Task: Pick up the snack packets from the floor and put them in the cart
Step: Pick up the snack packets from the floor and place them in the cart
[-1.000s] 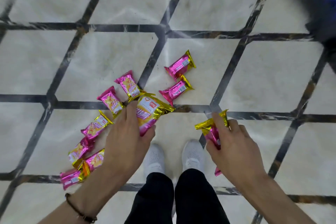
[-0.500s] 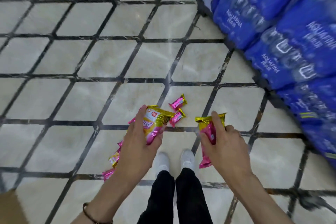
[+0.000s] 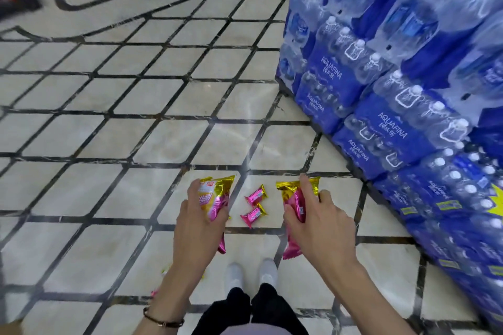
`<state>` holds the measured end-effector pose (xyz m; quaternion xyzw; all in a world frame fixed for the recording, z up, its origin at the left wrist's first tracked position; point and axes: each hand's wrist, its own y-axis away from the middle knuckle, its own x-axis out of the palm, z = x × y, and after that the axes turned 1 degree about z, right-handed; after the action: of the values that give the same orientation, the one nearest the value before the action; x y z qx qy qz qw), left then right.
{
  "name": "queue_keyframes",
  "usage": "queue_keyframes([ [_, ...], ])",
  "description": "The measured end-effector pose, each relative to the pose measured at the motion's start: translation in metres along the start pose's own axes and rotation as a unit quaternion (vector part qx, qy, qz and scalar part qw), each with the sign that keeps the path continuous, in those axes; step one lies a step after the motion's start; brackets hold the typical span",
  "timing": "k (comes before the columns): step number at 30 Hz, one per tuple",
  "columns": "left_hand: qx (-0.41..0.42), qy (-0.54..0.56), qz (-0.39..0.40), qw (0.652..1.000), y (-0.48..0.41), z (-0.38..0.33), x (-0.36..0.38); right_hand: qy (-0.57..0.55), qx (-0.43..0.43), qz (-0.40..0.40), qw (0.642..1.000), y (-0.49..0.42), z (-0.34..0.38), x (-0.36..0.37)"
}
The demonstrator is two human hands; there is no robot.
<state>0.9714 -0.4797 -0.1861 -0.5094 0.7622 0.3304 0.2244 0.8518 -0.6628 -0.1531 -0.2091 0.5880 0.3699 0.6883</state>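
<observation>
Floor is being walled rightward by water packs; gold packet is being gripped by left hand, pink packet by right hand.

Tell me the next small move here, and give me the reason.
Probably turn toward the cart and drop in what is held. The left hand grips a yellow-fronted packet and the right hand a pink packet, so neither is free for the two small packets lying on the floor between them. No cart is plainly in view.
</observation>
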Motion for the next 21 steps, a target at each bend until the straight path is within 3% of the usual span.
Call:
queue_keyframes([
  [12,0.061,-0.014,0.033,0.997,0.022,-0.062,0.012,-0.019,0.108,-0.037,0.993,0.034,-0.04,-0.043],
  [21,0.193,-0.014,0.115,0.974,0.062,-0.089,0.026,-0.004,0.247,-0.098,0.964,0.118,-0.06,-0.056],
])
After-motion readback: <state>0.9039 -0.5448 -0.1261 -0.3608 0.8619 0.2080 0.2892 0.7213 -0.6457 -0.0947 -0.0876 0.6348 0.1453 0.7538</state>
